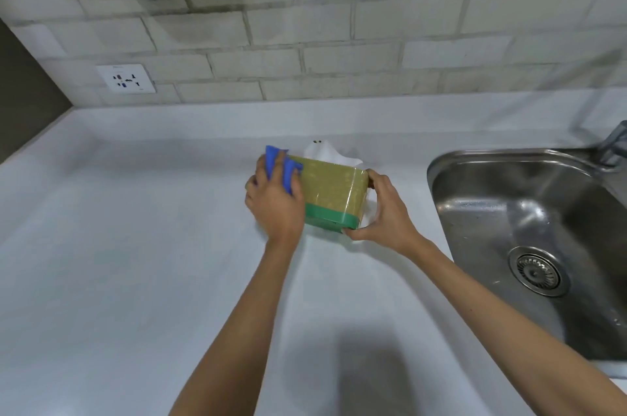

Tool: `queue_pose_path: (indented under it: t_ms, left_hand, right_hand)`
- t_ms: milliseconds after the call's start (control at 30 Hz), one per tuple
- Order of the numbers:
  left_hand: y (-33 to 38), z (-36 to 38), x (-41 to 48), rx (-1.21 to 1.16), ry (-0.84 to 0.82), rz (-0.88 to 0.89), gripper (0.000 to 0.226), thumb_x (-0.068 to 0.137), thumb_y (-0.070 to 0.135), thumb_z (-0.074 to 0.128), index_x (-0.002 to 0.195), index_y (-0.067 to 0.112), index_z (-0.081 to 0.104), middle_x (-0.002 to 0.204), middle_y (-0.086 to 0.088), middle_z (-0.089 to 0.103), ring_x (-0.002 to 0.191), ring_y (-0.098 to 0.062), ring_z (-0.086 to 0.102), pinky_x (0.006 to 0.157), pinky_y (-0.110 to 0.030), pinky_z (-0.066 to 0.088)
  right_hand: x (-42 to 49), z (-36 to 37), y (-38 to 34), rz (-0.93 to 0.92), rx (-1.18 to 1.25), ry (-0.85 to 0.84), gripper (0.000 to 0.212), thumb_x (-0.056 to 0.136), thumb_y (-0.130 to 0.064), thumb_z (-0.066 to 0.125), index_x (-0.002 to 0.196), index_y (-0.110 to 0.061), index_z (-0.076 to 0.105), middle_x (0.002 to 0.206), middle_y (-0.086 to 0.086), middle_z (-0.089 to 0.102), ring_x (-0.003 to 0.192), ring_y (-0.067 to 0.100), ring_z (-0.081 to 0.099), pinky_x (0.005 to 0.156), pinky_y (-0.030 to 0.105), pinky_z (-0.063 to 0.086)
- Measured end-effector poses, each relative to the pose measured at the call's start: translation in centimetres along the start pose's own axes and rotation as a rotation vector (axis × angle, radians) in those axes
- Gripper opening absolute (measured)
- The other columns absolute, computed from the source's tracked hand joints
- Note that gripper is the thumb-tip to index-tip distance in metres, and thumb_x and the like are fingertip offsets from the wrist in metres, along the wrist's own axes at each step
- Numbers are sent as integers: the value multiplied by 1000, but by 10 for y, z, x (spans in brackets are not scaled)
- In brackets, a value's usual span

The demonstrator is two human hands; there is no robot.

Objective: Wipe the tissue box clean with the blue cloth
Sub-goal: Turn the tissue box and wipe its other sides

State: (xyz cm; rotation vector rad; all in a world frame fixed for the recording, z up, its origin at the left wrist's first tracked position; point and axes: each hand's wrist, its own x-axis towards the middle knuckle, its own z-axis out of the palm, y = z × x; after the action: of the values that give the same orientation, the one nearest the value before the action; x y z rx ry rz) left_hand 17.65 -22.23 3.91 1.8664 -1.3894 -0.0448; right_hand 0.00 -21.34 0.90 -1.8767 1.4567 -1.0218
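wiping proceeds on the left end of the olive-and-green rectangular tissue box (pixel 330 193), which sits between the two hands, tilted with its green base toward the person and apparently raised off the white desk (pixel 135 246). the left hand (pixel 274 202) is closed around the bunched blue cloth (pixel 283 168), pressing it against the box's left end; blue folds show between and above the fingers. the right hand (pixel 386 212) is spread wide across the box's right end, thumb at the lower green corner and fingers at the upper edge, clamping it steady. a white tissue (pixel 325 152) protrudes from the far side, beyond both hands.

for good results, keep the right-hand clamp firm, draw the cloth in overlapping strokes along each face, and keep it off the exposed tissue. rotate the box to reach the hidden faces.

the desk is smooth and bare around the hands. a steel sink (pixel 529 229) lies right of the right hand; a tiled wall with a white socket (pixel 126 78) stands beyond the left hand.
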Motion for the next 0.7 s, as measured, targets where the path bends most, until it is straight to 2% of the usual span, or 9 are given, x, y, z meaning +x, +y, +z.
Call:
queue_pose_path:
  t_ms: [67,133,200,333,400,433,500,633,700]
  left_hand:
    - [7,3,1,27,21,-123,43,95,30,46,138,26,48,151,-4,36,121,-34,42,101,-42,32]
    - [25,9,-15,70,-7,-63,45,94,31,46,139,27,46,153,-6,33,123,-35,40,104,-43,28]
    - [43,13,-39,74,-67,122,46,91,29,50,137,24,50,150,-10,39,121,-38,44,102,-45,31]
    - [46,11,-63,112,-113,545,44,81,30,49,120,23,66,135,-10,58,103,-34,62,86,-41,49]
    - [34,8,-53,120,-102,642,43,77,25,59,120,22,66,133,-10,59,101,-34,63,85,-41,49]
    - [27,7,-45,86,-88,591,45,76,22,63,122,21,65,133,-10,59,102,-36,62,86,-42,48]
    - [12,5,-24,27,-70,363,46,82,20,62,128,22,59,139,-10,53,110,-38,55,92,-45,44]
    - [-4,2,11,-45,-5,-88,41,95,30,48,136,26,50,148,-4,41,124,-33,42,98,-45,35]
    - [0,2,16,-91,0,-232,41,98,32,42,139,26,45,151,-4,37,127,-31,38,101,-45,32]
  right_hand:
    - [1,2,-1,1,-5,5,96,43,-28,86,127,-20,40,116,-1,47,110,22,48,90,35,44]
    - [2,3,-2,5,-11,8,96,42,-29,85,127,-20,40,116,0,48,109,23,47,90,35,44]
    - [2,3,-3,2,-1,22,96,44,-25,85,129,-16,40,117,1,48,108,23,48,89,33,43]
    - [0,5,-1,12,-9,81,63,67,-10,71,124,-2,44,113,13,49,105,29,51,87,35,42]
    - [-1,4,-1,-5,-15,54,78,56,-14,81,123,-8,43,112,7,49,103,26,49,82,30,41]
    - [-2,2,-1,-14,-23,38,87,49,-18,84,125,-12,42,113,3,48,104,22,47,82,27,39]
    - [-2,1,-4,-17,-26,36,94,44,-22,86,126,-18,41,114,-1,47,107,21,46,84,27,38]
    - [4,2,-17,-64,-77,79,99,45,-24,86,131,-15,38,111,-4,41,104,19,39,84,24,32]
    - [8,4,-25,-97,-123,83,102,45,-25,85,134,-14,37,112,-4,40,104,17,35,85,20,29]
